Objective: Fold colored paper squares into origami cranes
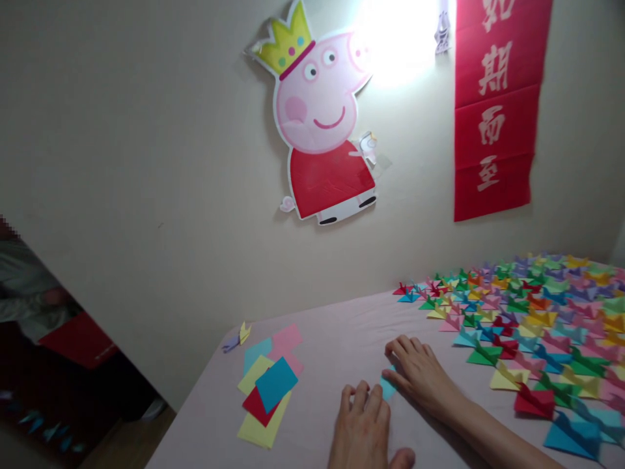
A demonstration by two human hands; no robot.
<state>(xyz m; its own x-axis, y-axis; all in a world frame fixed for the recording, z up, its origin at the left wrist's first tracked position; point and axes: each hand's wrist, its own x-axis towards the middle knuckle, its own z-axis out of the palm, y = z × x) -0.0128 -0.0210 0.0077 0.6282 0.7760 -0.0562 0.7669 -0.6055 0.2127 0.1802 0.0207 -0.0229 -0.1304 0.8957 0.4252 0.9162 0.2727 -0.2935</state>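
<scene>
Left hand (pixel 361 423) and right hand (pixel 424 370), fingers (pixel 374 398) apart, flank cyan paper (pixel 388 389), its direction and long axis unclear.

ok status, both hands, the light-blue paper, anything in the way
Left hand palm down beside light-blue paper. Right hand partly covering it. Loose sheets left, folded figures right, both apart from it.

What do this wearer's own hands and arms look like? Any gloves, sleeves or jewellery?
Both the left hand and right hand are ungloved, with slim fingers. The right forearm shows no sleeve, watch or bracelet, and no rings are visible. The picture's edge hides the left forearm.
</scene>
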